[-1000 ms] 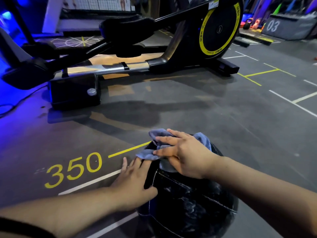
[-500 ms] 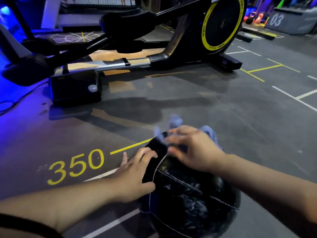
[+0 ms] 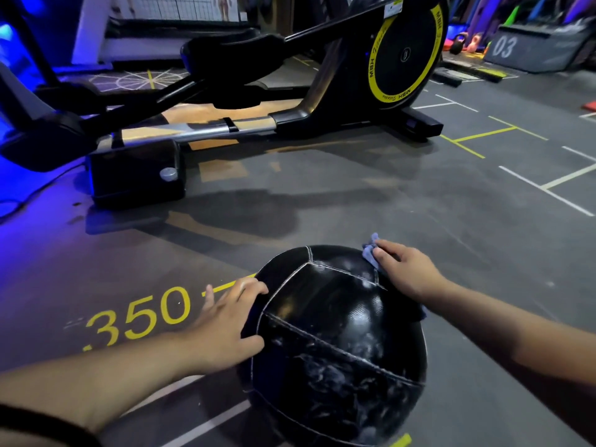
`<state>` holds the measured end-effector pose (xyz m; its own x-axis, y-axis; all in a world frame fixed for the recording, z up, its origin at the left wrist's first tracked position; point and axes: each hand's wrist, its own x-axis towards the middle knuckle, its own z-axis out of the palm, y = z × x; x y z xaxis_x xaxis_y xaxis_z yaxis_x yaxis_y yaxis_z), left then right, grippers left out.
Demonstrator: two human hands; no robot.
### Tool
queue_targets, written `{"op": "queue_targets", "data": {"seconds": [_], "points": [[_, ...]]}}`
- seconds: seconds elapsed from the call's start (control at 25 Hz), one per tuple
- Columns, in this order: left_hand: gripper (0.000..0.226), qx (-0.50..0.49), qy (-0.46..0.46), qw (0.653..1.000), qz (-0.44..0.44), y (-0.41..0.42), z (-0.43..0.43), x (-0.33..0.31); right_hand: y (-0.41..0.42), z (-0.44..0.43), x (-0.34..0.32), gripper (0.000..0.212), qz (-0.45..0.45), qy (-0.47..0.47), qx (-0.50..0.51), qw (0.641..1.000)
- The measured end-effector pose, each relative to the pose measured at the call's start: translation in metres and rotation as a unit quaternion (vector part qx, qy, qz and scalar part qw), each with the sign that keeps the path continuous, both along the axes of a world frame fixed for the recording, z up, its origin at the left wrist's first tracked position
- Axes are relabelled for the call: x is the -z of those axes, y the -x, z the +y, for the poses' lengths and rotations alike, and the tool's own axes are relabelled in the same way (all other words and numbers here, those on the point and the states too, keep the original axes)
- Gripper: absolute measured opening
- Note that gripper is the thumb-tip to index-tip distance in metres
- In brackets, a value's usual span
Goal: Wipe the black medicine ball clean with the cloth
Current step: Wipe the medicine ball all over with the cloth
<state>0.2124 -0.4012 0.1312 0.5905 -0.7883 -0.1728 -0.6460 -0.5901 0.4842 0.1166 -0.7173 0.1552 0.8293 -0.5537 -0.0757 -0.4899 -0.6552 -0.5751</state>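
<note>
On the ball's far right shoulder: right hand (image 3: 408, 272) is pressing the blue cloth (image 3: 371, 253) flat, fingers closed over it.
Left hand (image 3: 225, 321): is lying open, bracing the left side.
Black medicine ball (image 3: 335, 343): is sitting on the floor (image 3: 419, 204) between both hands.
Unwiped area: probably the smeared near face, lying toward the wearer from the cloth.

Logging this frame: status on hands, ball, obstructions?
Left hand flat on medicine ball, steadying. Right hand presses cloth on upper right. White smears remain. Nothing obstructing.
</note>
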Motion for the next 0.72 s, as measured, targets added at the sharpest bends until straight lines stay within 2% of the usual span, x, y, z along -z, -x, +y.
{"op": "queue_targets", "data": {"seconds": [0.04, 0.12, 0.2, 0.24, 0.28, 0.36, 0.44, 0.56, 0.64, 0.72], "points": [[0.068, 0.0, -0.007, 1.0, -0.012, -0.001, 0.003, 0.002, 0.005, 0.014, -0.002, 0.032, -0.061, 0.027, -0.012, 0.998], [0.071, 0.01, -0.023, 1.0, -0.014, 0.0, 0.004, 0.001, 0.01, 0.052, -0.01, 0.028, -0.179, 0.12, -0.136, 0.967], [0.073, 0.043, 0.005, 0.997, -0.057, 0.008, 0.0, -0.001, 0.01, 0.096, -0.015, 0.027, -0.187, 0.185, -0.346, 0.9], [0.067, 0.083, 0.049, 0.989, -0.111, 0.01, -0.004, 0.001, 0.008, 0.114, -0.009, 0.029, -0.16, 0.213, -0.425, 0.865], [0.059, 0.106, 0.077, 0.981, -0.142, 0.009, -0.009, 0.003, 0.005, 0.124, -0.005, 0.032, -0.131, 0.238, -0.459, 0.846], [0.067, 0.076, 0.045, 0.99, -0.105, 0.006, -0.014, 0.002, -0.002, 0.115, -0.001, 0.034, -0.12, 0.265, -0.432, 0.854], [0.077, 0.004, -0.004, 1.0, -0.024, 0.0, -0.013, 0.006, -0.003, 0.087, -0.005, 0.036, -0.141, 0.259, -0.326, 0.898], [0.066, -0.009, 0.048, 0.999, 0.017, 0.0, -0.015, 0.007, 0.012, 0.043, -0.016, 0.042, -0.144, 0.215, -0.174, 0.95], [0.07, -0.015, 0.059, 0.998, 0.027, -0.001, -0.013, 0.009, 0.033, 0.049, -0.009, 0.039, -0.152, 0.233, -0.168, 0.946], [0.073, -0.032, 0.06, 0.997, 0.038, -0.003, -0.01, 0.012, 0.059, 0.073, 0.002, 0.034, -0.175, 0.309, -0.26, 0.898]]}}
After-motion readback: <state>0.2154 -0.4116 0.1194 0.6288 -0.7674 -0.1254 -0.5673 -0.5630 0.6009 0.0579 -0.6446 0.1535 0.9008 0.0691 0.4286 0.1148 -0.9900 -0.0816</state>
